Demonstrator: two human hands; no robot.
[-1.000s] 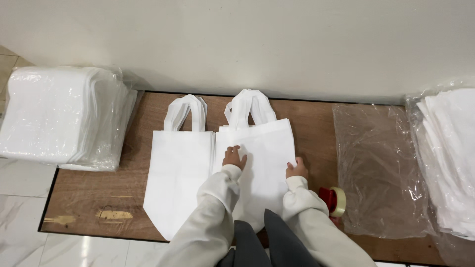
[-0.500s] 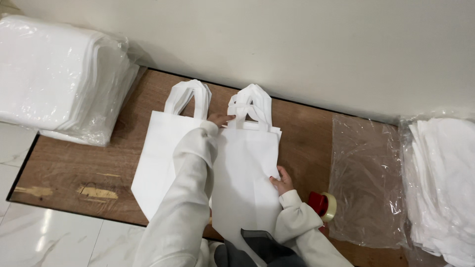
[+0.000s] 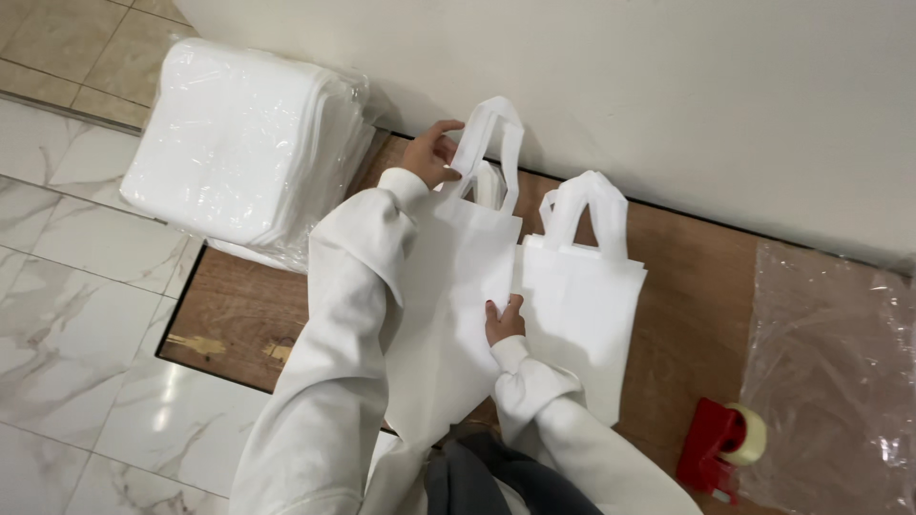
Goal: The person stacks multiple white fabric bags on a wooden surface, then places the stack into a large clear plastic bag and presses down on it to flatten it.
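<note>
Lifting a white bag by its handles
Left hand pinches the handles at upper centre; right hand lies closed on the bag's edge; keeping both edges aligned should help.

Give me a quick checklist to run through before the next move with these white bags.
1. Left hand grips the handle of the lifted bag: ok.
2. Right hand pinches that bag's edge: ok.
3. Second bag lies flat on the wooden board: ok.
4. Bags kept apart: not ok, their edges overlap.
5. Tape dispenser away from both bags: ok.
6. Wrapped stack of bags undamaged: cannot tell.
</note>
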